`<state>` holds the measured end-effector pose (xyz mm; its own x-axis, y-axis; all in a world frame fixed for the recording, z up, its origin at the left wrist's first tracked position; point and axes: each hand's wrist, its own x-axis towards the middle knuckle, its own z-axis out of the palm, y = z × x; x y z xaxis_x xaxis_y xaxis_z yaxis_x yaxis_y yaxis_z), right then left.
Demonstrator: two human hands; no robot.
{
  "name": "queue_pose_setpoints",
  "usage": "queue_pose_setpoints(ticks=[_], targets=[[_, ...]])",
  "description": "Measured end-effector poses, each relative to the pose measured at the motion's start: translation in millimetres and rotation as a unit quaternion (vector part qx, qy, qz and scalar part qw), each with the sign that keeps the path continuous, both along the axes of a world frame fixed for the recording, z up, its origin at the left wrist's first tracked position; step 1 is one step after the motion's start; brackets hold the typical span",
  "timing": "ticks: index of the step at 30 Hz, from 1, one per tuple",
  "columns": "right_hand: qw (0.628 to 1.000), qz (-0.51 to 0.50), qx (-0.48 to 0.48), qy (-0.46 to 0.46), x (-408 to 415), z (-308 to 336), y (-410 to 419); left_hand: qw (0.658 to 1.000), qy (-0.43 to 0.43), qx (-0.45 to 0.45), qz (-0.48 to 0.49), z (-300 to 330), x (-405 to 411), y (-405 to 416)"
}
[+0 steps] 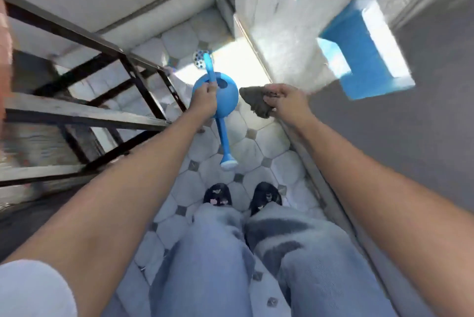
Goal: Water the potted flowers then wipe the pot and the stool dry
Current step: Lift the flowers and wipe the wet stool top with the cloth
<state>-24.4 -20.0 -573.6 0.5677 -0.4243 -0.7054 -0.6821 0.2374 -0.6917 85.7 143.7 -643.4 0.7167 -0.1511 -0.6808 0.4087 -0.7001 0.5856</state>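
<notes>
Head view, looking straight down; frame blurred, esp. at edges.

L hand (205, 97): closed round handle of blue watering can (218, 93), carried over the tiled floor (259, 152). Can's round body sits just beyond the knuckles; spout w/ white rose points back toward the person's shoes (218, 195). No water seen leaving it.

R hand (284, 100): closed on a dark grey cloth (252, 102), bunched, hanging free beside the can, not touching it.

Task items: potted flowers, pot and stool not in frame. Dark metal frame (107, 78) at left, purpose unclear; can't tell if it relates to the stool. Pale wall (282, 34) and blue block (359, 55) to the right.

Progress, as judged: both tools in hand, nothing applied. No sign here of watering or wiping done, though w/o the pot in view that can't be confirmed. Appears early: watering, wiping pot, wiping stool all seem outstanding.
</notes>
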Motion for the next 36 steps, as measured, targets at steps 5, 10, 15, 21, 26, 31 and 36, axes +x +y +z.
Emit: queue_pose_setpoints(ticks=[5,10,15,21,26,31,36], targets=[[1.000,-0.024,-0.016,-0.006,9.3,-68.9,-1.8,0.998,0.059,-0.023,0.011,-72.6,-4.5,-1.9],[0.999,-0.019,-0.028,-0.016,28.7,-98.3,1.7,0.996,0.072,-0.044,0.024,-106.8,-1.5,-2.1],[1.000,-0.002,0.012,-0.008,49.9,-105.8,4.5,0.998,-0.045,0.027,0.030,-88.0,4.1,-2.6],[0.978,0.079,0.191,-0.026,79.4,-95.9,9.3,0.970,0.023,-0.242,-0.022,-68.0,-17.3,20.2],[0.966,0.184,0.177,0.029,92.7,-95.8,-3.7,0.971,0.020,-0.208,0.114,-78.5,-17.5,31.1],[0.957,0.280,0.022,0.075,99.9,-101.9,0.6,0.993,-0.002,-0.078,0.092,-100.5,-16.4,33.5],[0.921,0.350,-0.171,0.001,116.2,-138.6,27.0,0.983,0.054,-0.073,0.159,-121.5,-20.5,28.1]])
